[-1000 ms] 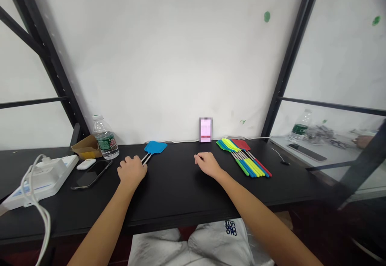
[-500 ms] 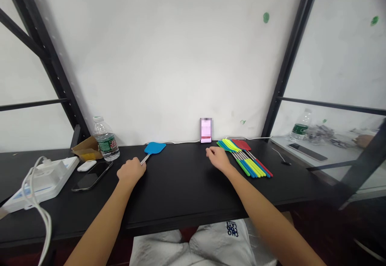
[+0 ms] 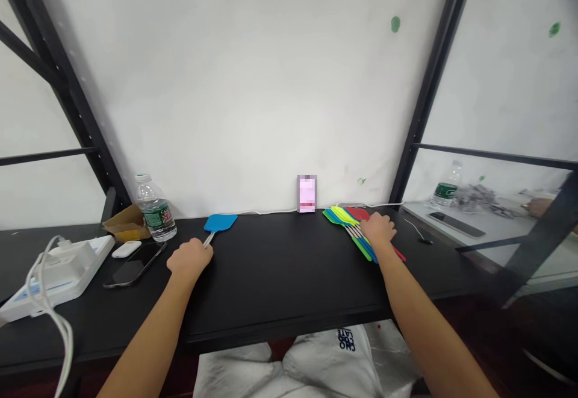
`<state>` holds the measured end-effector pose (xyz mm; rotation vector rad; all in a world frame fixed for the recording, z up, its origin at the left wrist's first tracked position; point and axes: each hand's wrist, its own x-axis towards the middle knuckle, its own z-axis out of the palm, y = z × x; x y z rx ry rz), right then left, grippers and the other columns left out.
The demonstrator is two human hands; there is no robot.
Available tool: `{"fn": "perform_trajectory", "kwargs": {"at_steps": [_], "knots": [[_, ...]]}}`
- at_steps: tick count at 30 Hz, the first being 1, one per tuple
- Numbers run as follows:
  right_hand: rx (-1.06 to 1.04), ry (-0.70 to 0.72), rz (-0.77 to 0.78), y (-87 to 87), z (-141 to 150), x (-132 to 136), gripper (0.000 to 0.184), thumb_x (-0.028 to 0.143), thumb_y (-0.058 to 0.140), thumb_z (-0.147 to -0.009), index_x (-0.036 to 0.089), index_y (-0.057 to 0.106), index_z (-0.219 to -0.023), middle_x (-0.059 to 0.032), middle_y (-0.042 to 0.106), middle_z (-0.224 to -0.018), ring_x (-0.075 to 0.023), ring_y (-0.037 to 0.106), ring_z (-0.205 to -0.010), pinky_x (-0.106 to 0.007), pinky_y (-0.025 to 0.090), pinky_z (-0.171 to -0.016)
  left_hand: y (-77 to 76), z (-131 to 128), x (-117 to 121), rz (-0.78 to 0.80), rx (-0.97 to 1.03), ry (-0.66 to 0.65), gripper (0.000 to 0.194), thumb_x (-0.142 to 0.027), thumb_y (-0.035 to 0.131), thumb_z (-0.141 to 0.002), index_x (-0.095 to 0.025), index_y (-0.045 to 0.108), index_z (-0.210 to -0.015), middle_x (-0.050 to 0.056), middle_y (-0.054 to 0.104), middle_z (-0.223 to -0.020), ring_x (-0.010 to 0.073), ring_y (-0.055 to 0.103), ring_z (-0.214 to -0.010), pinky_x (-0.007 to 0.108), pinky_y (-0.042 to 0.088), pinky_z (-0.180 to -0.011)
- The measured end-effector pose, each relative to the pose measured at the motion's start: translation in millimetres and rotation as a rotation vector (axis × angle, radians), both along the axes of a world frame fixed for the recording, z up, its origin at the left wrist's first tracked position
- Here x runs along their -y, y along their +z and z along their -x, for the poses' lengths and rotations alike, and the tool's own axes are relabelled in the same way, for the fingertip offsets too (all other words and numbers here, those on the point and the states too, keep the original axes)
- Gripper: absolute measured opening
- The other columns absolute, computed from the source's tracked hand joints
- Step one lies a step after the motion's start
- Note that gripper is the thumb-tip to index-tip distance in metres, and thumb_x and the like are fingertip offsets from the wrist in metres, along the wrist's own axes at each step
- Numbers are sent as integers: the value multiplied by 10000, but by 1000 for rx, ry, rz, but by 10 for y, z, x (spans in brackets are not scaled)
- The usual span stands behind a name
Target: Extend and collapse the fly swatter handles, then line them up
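Observation:
My left hand (image 3: 190, 258) is closed around the pale shafts below a blue fly swatter head (image 3: 221, 223), at the left of the black table. The swatter lies with its head pointing to the wall. On the right, a fanned bunch of fly swatters (image 3: 347, 214) has green, blue, yellow and red heads, with thin metal shafts and coloured handles. My right hand (image 3: 378, 230) is over the shafts on the right side of this bunch, below the red head (image 3: 359, 214). Its fingers curl downward, and their tips and whatever they grip are hidden.
A phone (image 3: 307, 194) stands against the wall. To the left are a water bottle (image 3: 156, 209), a cardboard box (image 3: 127, 223), a white case (image 3: 127, 249), a dark phone (image 3: 135, 264) and a power strip (image 3: 56, 277) with cables. A short cable (image 3: 419, 233) lies far right.
My right hand has moved right, from beside the bunch to over its shafts. My left hand and the blue swatter appear slightly further left as the view shifts.

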<state>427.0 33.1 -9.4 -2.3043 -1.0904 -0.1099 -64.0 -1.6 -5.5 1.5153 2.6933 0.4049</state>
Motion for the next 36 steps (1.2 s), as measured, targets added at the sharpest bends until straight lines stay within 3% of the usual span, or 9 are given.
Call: {"fn": "perform_trajectory", "kwargs": {"at_steps": [3,7,17,20,24,28,32,36], "knots": [[-95,-60,93,-35,-86,-20,427,280,554,-773,66,612,-1138,-266,515,-1198,-393,489,-1139,-501,393,-898,11,-11,8,1,2,-1,548,-465,460,-753,-91,604,-1127,235,613,-1113,403,587,-1042,460,466,-777],[-148,-29,137,-66,-152,-51,425,244,564,-749,77,630,-1134,-259,558,-1173,-405,490,-1144,-510,396,-897,-1,5,0,-6,4,-2,558,-469,462,-749,-87,601,-1131,237,613,-1110,408,588,-1034,467,465,-776],[-139,-27,116,-92,-174,-53,376,225,565,-772,74,645,-1107,-269,573,-1128,-392,516,-1130,-490,414,-876,-2,10,-3,-13,12,-1,558,-476,466,-742,-89,601,-1121,240,611,-1102,410,590,-1022,463,461,-764],[-44,18,-19,-10,-124,29,310,206,534,-793,100,669,-1052,-235,584,-1074,-361,543,-1065,-464,423,-853,-10,14,-18,-9,12,7,580,-491,472,-739,-84,587,-1137,243,597,-1110,410,585,-1017,458,455,-757],[176,180,-497,145,-21,144,287,237,478,-856,115,664,-1037,-173,579,-1001,-282,543,-983,-407,412,-870,-58,-59,20,-62,-59,11,571,-492,474,-747,-75,578,-1123,245,569,-1100,393,569,-1008,432,436,-751],[286,228,-883,251,105,219,307,324,457,-904,114,657,-1007,-136,554,-945,-246,530,-919,-371,419,-850,-73,-280,140,-291,-340,13,483,-430,436,-789,-50,581,-1051,244,531,-1078,394,512,-1013,459,379,-794],[302,244,-954,261,278,262,297,363,459,-911,145,660,-892,-95,532,-823,-222,533,-811,-340,431,-774,32,-587,249,-415,-425,-114,416,-379,349,-862,-75,567,-1044,217,516,-1056,367,471,-1013,447,343,-810],[251,446,-863,208,610,301,298,341,419,-927,154,651,-915,-87,561,-790,-195,556,-740,-307,435,-740,89,-925,302,-471,-461,-414,379,-378,325,-902,-122,579,-1018,179,531,-1051,331,463,-1018,433,327,-859]]}}
